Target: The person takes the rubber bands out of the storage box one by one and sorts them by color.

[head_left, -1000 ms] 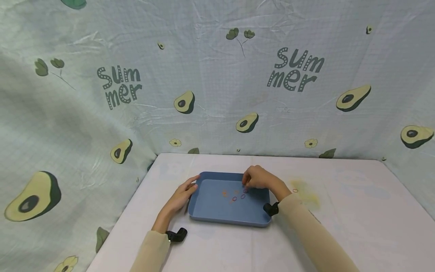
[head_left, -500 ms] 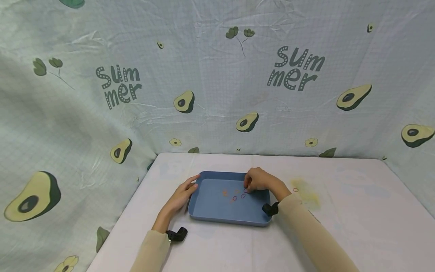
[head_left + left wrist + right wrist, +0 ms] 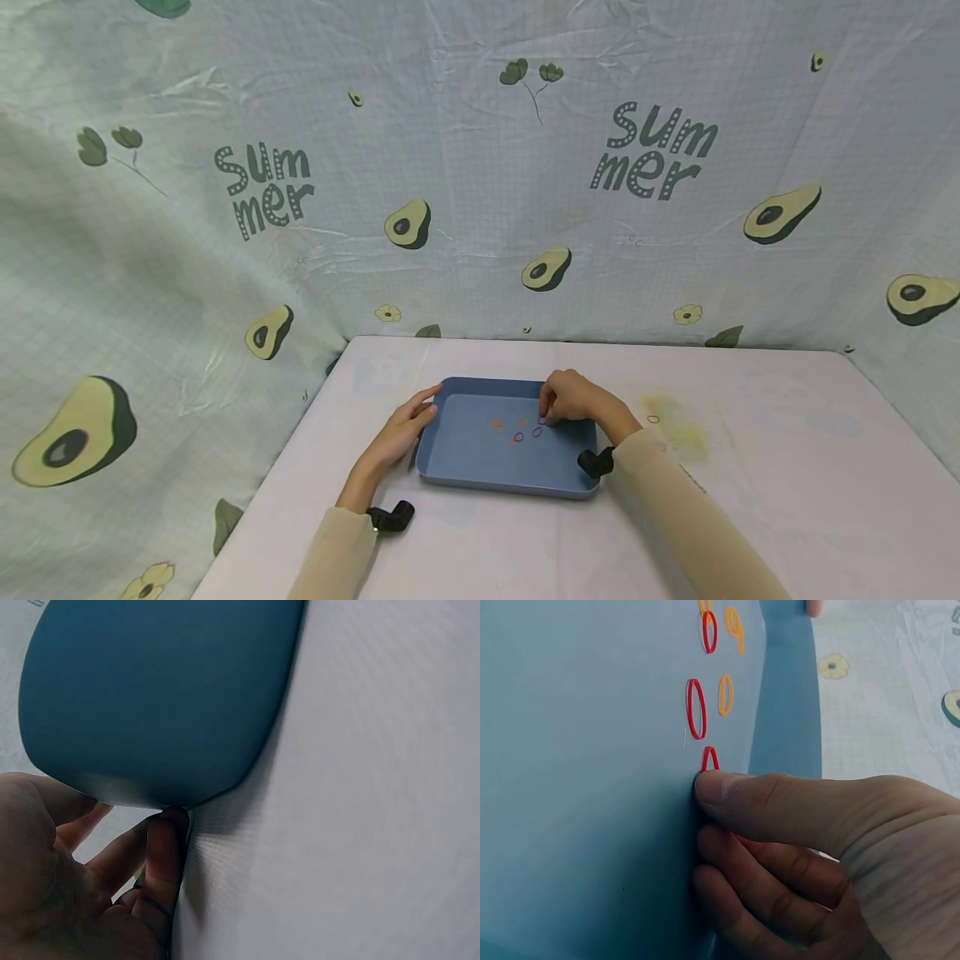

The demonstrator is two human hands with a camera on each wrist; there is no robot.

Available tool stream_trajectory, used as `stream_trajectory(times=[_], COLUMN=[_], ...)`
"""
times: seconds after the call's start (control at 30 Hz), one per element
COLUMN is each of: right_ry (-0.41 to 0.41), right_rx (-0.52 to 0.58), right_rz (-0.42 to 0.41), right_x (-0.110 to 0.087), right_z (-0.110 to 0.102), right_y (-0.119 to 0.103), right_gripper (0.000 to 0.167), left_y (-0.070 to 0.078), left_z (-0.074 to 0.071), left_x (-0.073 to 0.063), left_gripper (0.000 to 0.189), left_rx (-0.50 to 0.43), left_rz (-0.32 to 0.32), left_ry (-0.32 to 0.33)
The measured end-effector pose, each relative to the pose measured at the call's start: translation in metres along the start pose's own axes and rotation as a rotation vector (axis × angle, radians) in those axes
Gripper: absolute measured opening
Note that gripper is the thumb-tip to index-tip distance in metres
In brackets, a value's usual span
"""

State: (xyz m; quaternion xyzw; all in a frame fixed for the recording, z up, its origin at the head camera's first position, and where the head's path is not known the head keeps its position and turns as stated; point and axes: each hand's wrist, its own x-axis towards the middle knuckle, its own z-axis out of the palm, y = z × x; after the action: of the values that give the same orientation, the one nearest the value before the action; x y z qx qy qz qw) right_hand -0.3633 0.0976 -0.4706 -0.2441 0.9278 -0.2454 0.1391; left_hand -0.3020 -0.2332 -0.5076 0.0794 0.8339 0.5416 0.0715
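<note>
Red ring: thin, looking like a soft band; the red ring [image 3: 706, 756] is at the tray floor, one end showing past the right thumb and the rest hidden.
Right fingers: the right hand [image 3: 572, 395] has its fingers curled in close, thumb tip over the ring, apparently pinching it; the forefinger's tip is out of sight. A light fingertip hold should suit so slight a band, as a hard squeeze might fold or flick it.
Neighbouring red ring: the next red ring [image 3: 691, 709] lies near, apart from the thumb. A straight lift or lowering, without dragging, should leave it undisturbed.
Orange ring: the closest orange ring [image 3: 732, 696] lies beside that neighbour, toward the far wall; best to give it room too.
Blue tray: the blue tray [image 3: 487, 467] lies flat on the table, its low rim calling for a small clearance.
Left fingers: the left hand [image 3: 400, 432] has thumb and forefinger parted, fingertips against the tray's left side; gentle steadying is enough, since a shove could slide the rings.
Black wrist camera: the right wrist camera [image 3: 596, 462] hangs about the tray's right rim, contact unclear; a slightly raised wrist would avoid a knock.
Table ring: a loose ring [image 3: 653, 416] lies on the table [image 3: 787, 467], right of the tray.
</note>
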Motion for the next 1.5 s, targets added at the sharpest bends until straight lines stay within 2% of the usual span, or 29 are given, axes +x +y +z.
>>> stream_trajectory(times=[0.4,1.0,1.5], right_ry=[-0.009,-0.034,0.026], right_rx=[-0.051,-0.048,-0.047], right_rz=[0.020,-0.019,-0.056], right_x=[0.002,-0.002,-0.011], right_z=[0.001,-0.002,-0.017], right_y=[-0.001,-0.001,-0.010], right_gripper=[0.014,0.019,0.013], left_y=[0.000,-0.001,0.002], left_z=[-0.001,0.000,0.002], left_x=[0.000,0.000,-0.004], left_gripper=[0.050,0.049,0.049], left_rx=[-0.011,0.003,0.010], left_rz=[-0.012,-0.020,-0.017], left_ry=[-0.004,0.017,0.032])
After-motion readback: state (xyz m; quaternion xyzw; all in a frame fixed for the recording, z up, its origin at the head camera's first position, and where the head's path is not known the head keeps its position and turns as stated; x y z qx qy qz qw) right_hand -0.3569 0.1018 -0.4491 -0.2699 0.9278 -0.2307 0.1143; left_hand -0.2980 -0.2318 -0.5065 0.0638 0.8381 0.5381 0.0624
